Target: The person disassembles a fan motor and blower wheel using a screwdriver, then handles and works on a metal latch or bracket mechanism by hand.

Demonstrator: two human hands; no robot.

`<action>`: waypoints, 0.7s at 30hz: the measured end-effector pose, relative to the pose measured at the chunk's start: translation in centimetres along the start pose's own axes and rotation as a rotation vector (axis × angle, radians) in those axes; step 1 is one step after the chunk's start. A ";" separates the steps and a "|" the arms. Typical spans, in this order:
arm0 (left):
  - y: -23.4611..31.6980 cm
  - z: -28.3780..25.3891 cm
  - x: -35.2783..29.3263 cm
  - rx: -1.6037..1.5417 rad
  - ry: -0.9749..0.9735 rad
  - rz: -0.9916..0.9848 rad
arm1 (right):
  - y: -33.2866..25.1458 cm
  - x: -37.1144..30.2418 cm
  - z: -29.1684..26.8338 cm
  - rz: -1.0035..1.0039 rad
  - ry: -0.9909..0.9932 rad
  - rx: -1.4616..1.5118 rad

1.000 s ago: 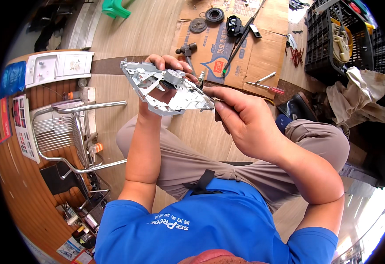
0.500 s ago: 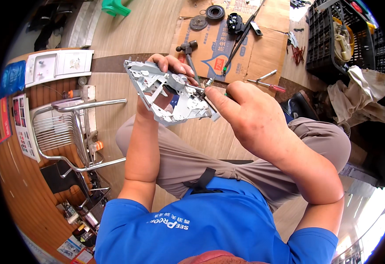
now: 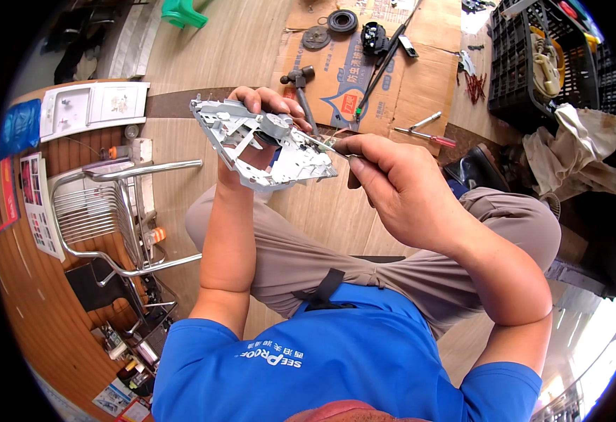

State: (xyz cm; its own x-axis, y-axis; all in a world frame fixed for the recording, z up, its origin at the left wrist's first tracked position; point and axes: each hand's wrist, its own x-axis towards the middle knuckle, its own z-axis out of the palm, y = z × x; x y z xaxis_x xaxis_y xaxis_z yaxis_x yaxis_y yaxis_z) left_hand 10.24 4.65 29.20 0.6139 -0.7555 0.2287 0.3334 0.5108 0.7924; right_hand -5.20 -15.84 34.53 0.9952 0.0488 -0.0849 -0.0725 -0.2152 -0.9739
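My left hand [image 3: 265,102] grips the far edge of a grey mechanism frame [image 3: 301,165], with its fingers curled over the back. The frame is tilted and has cut-outs, small levers and a round grey drum [image 3: 275,126] near its middle. Pinched between the thumb and fingers of my right hand [image 3: 392,176] is a thin metal-shafted tool [image 3: 325,145], its shaft reaching over the frame's right side beside the drum. Most of the tool's handle is hidden by my fingers, and I cannot tell its exact kind.
A flattened cardboard sheet [image 3: 399,88] lies on the floor ahead, bearing a hammer [image 3: 302,88], a black ring [image 3: 343,21], a black part [image 3: 375,36] and a red-handled screwdriver [image 3: 431,137]. Black crates [image 3: 512,77] stand at right, near crumpled cloth [image 3: 568,155]. A metal chair [image 3: 111,211] is at left.
My right hand has turned and drawn slightly right and down, exposing the tool's shaft. The frame has shifted a little left and up in my left hand.
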 end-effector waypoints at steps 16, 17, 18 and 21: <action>-0.6 -1.6 -0.3 -0.149 0.035 0.011 | 4.9 2.9 -1.5 0.174 0.233 0.074; -0.3 -1.5 -0.3 -0.125 0.030 0.011 | 5.4 3.4 -1.6 0.207 0.258 0.050; -0.2 -1.6 -0.2 -0.099 0.016 0.017 | 6.7 4.0 -1.8 0.251 0.271 0.023; 0.0 -2.0 -0.4 -0.131 0.030 0.031 | 12.7 5.8 -1.9 0.327 0.287 -0.076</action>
State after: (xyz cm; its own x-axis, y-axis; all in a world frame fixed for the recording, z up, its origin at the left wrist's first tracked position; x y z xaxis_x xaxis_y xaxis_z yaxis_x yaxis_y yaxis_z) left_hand 11.47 5.77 27.97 0.6455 -0.7273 0.2334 0.4035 0.5841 0.7043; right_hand -0.21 -20.11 22.07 0.8996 -0.3040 -0.3135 -0.3921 -0.2462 -0.8864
